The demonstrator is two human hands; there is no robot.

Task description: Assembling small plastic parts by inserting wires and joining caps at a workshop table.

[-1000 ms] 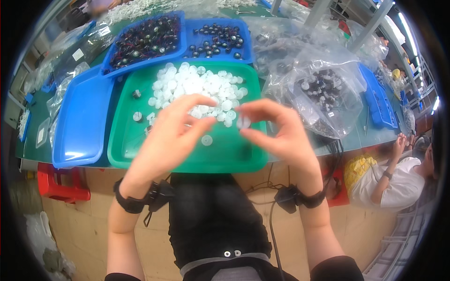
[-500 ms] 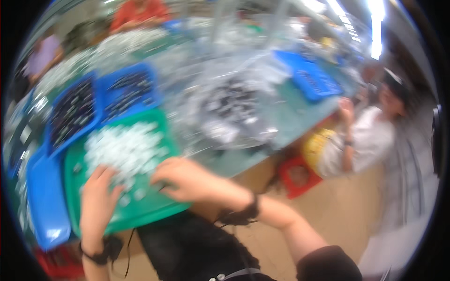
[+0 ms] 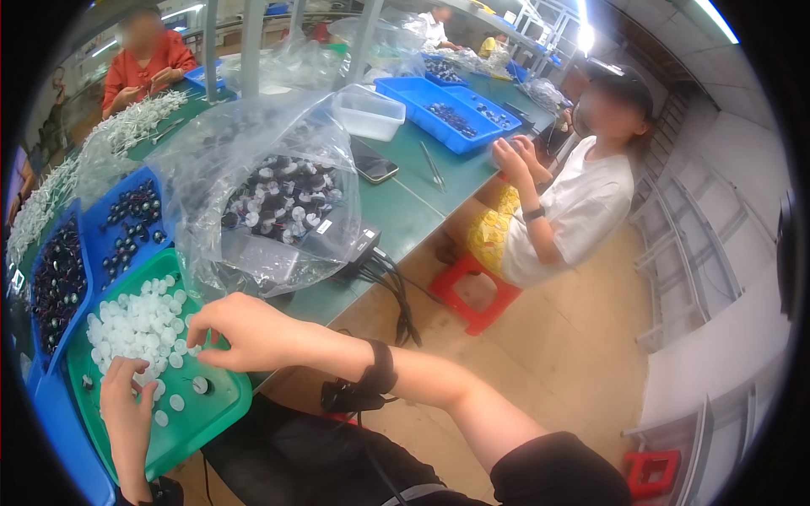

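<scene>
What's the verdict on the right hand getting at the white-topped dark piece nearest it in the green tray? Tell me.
Likely yes: the white-topped dark piece lies uncovered in the green tray, close to the right hand, with nothing visible between them, though that hand may be pinching something.

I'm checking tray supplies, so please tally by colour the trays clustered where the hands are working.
Green rectangular plastic tray: 1
Blue rectangular plastic trays: 3
Total: 4
</scene>
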